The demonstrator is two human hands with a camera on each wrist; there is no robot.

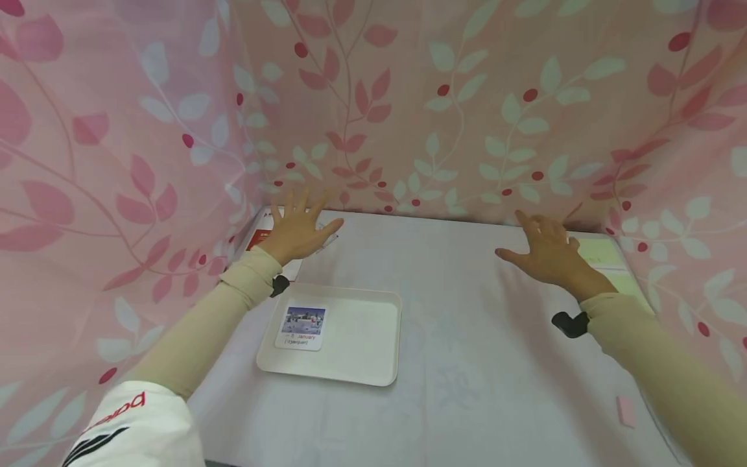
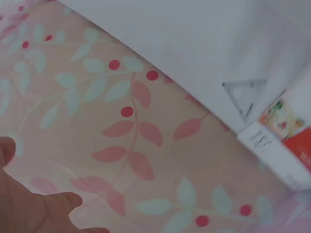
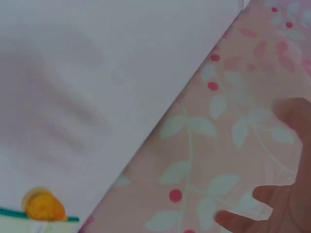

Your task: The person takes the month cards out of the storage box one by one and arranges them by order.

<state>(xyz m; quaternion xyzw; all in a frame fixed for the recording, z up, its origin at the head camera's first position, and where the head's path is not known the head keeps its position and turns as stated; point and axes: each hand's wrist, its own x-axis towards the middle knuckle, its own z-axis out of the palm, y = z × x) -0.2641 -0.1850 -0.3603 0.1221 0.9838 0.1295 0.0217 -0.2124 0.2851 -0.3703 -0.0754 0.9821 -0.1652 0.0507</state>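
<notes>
My left hand [image 1: 299,233] hovers over the table's back left with its fingers spread and nothing in it. Beneath it lies a white and red printed booklet or sheet [image 1: 259,239], partly covered by the hand; beside that, a clear set square [image 2: 245,97] shows in the left wrist view. At the back right my right hand [image 1: 545,253] is held out above the table, fingers extended, holding nothing. Nearest to it is a pale green sheet or pad [image 1: 609,263], partly behind the wrist. A small orange-yellow object [image 3: 43,205] sits by the green edge in the right wrist view.
A cream tray [image 1: 362,334] lies at the left middle, holding a picture card [image 1: 300,329] that reads "January". A pink block [image 1: 626,412], perhaps an eraser, lies near the right edge. Leaf-patterned pink curtains [image 1: 403,110] close in the white table [image 1: 449,363] at the back and sides.
</notes>
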